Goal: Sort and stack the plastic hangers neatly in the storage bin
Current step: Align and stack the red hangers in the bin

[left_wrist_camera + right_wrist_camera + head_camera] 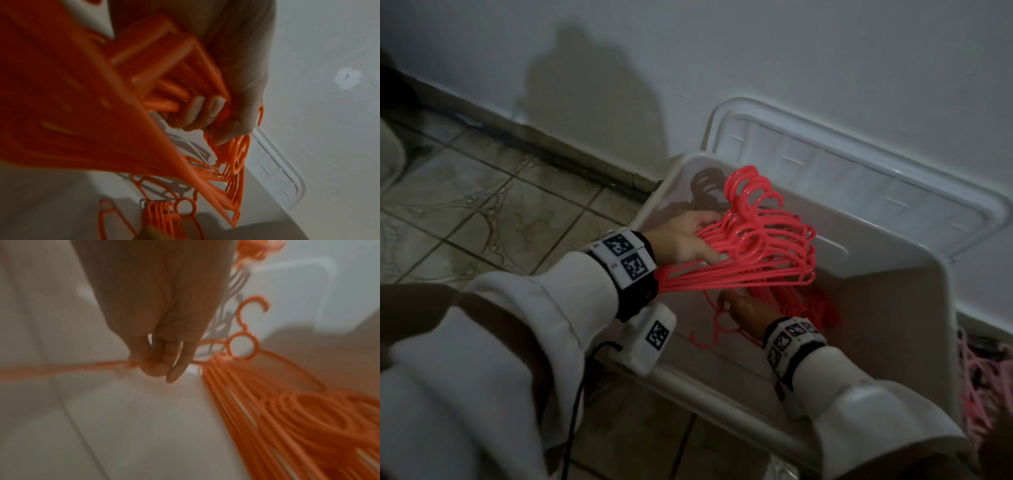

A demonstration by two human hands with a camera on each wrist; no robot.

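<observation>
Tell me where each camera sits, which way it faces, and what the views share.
Head: worn on the head, looking down into the white bin by the wall; both sleeves, wristbands and hands show.
Left wrist: looks along the left hand, whose fingers curl round a hanger bundle above the bin.
Right wrist: looks along the right hand, pinching a single hanger low in the bin; blurred.
Shared: all three show coral hangers and the bin; the wrist views both catch the single hanger's ring.
</observation>
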